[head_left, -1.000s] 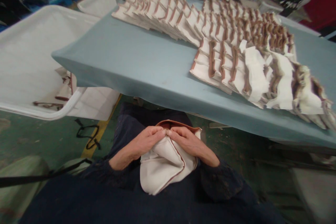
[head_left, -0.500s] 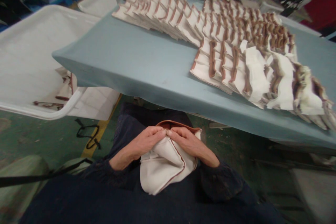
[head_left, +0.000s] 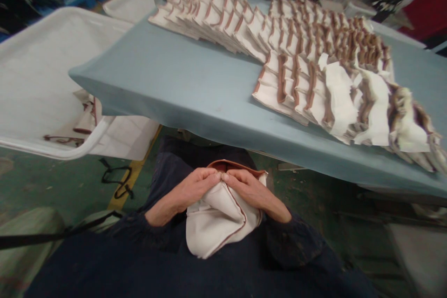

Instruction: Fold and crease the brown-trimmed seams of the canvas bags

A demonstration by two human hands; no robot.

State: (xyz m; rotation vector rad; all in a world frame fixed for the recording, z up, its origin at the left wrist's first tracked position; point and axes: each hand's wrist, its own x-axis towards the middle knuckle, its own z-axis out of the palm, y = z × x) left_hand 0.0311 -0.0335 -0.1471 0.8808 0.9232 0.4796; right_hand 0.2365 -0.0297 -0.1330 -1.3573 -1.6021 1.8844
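A white sewn fabric piece with brown edging [head_left: 218,226] lies over my lap, its brown inner side showing at the top. My left hand [head_left: 200,186] grips its upper edge from the left, thumb and fingers pinched together. From the other side my right hand [head_left: 246,187] pinches the same edge, and the two thumb tips nearly meet at the middle. The fingers of both hands are partly hidden behind the cloth. Below the hands the piece hangs in folds, with a brown-lined seam running down it.
A table with a blue-grey cover [head_left: 167,79] stands in front of me, bearing rows of similar white and brown pieces [head_left: 289,84]. At the left is a white plastic bin [head_left: 66,23] with a few pieces inside. A black strap [head_left: 118,179] lies on the green floor.
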